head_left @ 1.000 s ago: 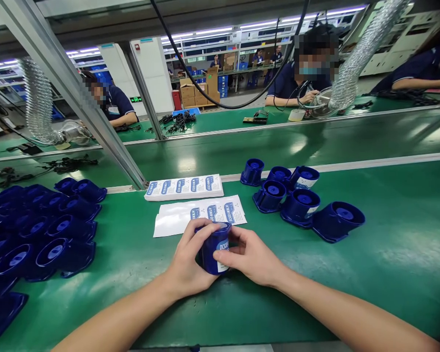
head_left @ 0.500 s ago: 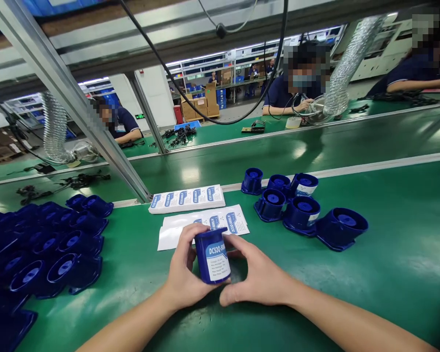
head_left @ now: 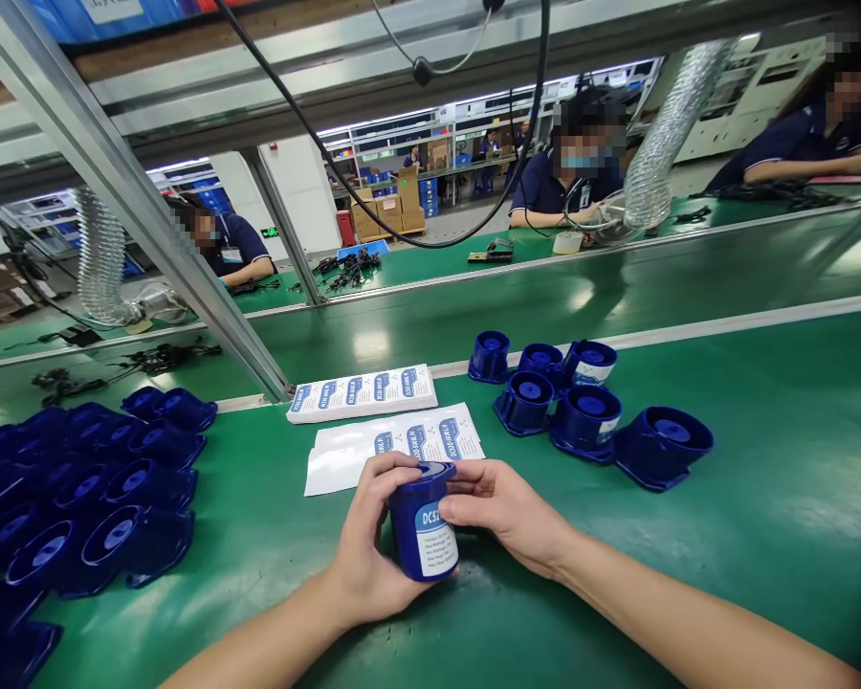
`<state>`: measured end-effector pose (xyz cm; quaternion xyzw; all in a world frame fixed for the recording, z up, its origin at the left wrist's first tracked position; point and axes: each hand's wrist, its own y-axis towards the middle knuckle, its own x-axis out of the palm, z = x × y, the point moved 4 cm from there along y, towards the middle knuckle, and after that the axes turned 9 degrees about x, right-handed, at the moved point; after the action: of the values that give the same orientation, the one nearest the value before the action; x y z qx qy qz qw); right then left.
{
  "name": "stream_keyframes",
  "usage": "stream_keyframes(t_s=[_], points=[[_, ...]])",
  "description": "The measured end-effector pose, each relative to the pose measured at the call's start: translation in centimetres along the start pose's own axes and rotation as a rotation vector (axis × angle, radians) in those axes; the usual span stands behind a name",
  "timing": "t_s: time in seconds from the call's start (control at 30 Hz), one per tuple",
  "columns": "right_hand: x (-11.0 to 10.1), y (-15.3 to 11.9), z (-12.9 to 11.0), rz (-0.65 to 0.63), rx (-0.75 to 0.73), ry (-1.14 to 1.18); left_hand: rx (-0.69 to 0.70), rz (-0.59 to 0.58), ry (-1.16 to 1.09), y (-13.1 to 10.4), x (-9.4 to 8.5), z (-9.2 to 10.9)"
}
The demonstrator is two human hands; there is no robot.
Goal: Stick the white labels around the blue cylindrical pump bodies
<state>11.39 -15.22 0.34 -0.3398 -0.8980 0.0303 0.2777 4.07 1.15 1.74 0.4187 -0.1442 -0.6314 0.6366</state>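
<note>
A dark blue plastic housing (head_left: pixel 410 536) with a white and blue label reading "DC52..." is upright between my hands, above the green table. My left hand (head_left: pixel 365 545) is closed around its left side, fingers over the top and thumb under the bottom. At the right, my right hand (head_left: pixel 498 507) has its thumb pressed on the label's upper edge. Its fingers reach behind the housing's upper rim, partly hidden. Just beyond lies a partly used label sheet (head_left: pixel 344 459), with bare backing at its left. Behind that is a stack of label sheets (head_left: pixel 363 392).
Many blue housings (head_left: pixel 104 478) crowd the left side. Several more, some labelled (head_left: pixel 588 416), stand at the right, one unlabelled housing (head_left: pixel 664 445) nearest. A metal post (head_left: pixel 187 258) rises at the left. Across the line, people (head_left: pixel 570 191) work at another green bench.
My right hand has closed in, its thumb moving from below the housing onto the label. The housing has come slightly lower and right, its top tilting more into view.
</note>
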Motion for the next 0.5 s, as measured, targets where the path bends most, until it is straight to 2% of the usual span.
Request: stream_keyframes(t_s=[0.13,0.27,0.5], points=[[-0.1,0.0,0.5,0.037,0.026,-0.048,0.087,-0.110,0.133,0.0,0.3,0.2],[0.5,-0.2,0.4,0.068,-0.028,-0.105,0.141,-0.145,0.199,0.1,0.5,0.4],[1.3,-0.5,0.0,0.083,-0.094,-0.248,0.031,-0.107,0.188,0.9,0.2,0.5]])
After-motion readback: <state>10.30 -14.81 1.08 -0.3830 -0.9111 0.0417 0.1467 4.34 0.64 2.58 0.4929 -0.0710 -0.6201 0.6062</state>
